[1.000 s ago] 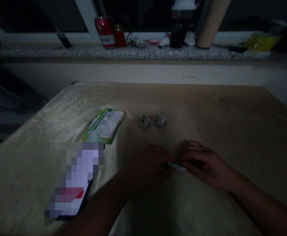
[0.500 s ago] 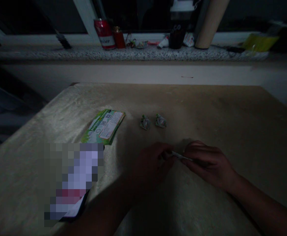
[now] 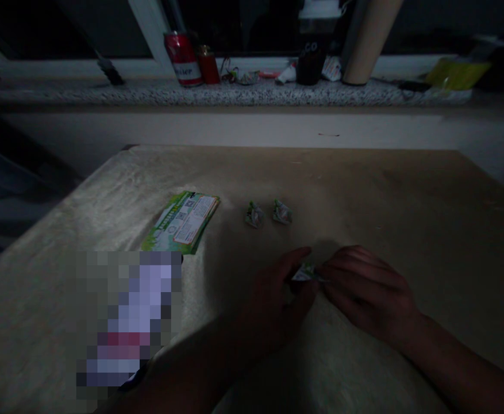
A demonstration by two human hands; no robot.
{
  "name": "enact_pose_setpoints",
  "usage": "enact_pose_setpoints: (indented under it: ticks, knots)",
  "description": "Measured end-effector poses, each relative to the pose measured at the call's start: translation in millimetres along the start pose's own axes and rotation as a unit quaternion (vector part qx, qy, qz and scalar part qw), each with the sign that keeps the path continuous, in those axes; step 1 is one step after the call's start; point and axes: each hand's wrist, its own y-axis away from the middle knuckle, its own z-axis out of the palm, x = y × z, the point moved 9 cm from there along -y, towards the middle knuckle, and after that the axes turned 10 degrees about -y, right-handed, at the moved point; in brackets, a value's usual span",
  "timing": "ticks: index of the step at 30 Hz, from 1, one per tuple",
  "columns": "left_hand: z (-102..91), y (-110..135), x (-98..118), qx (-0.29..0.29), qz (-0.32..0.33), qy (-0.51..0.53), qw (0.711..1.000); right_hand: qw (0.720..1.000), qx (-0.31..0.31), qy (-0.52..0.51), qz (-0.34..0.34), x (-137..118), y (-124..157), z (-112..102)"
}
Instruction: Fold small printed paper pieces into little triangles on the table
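A small folded piece of green and white printed paper point(image 3: 304, 272) is between my two hands above the table. My right hand point(image 3: 370, 290) is closed, pinching the paper's right end between thumb and fingers. Around the paper's left side, my left hand point(image 3: 277, 293) has its thumb and index finger apart; the thumb lies close to the lower edge, and whether it touches is unclear in the dim light. Beyond my hands lie two small folded paper pieces, a left one point(image 3: 254, 214) and a right one point(image 3: 282, 212), side by side.
A stack of green printed leaflets point(image 3: 183, 221) lies left of centre. Nearer is a phone-like object point(image 3: 135, 316), mostly blurred by pixels. The granite sill point(image 3: 148, 92) behind the table point(image 3: 385, 190) holds a red can point(image 3: 183, 60), a dark cup point(image 3: 310, 60) and a tan cylinder point(image 3: 368, 46).
My left index finger has lifted and parted from the thumb. The paper has turned, showing a green and white face instead of a thin edge. My right fingers have closed in further left.
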Motion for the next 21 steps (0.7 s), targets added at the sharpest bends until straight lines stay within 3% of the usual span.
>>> enact_pose_setpoints:
  ticks: [10, 21]
  knots:
    - [-3.7, 2, 12, 0.008, 0.058, -0.049, 0.997, 0.992, 0.0, -0.11, 0.056, 10, -3, 1]
    - [-2.7, 3, 15, 0.004, 0.068, -0.049, 0.996, 0.989, -0.016, -0.134, 0.061, 11, 0, 4]
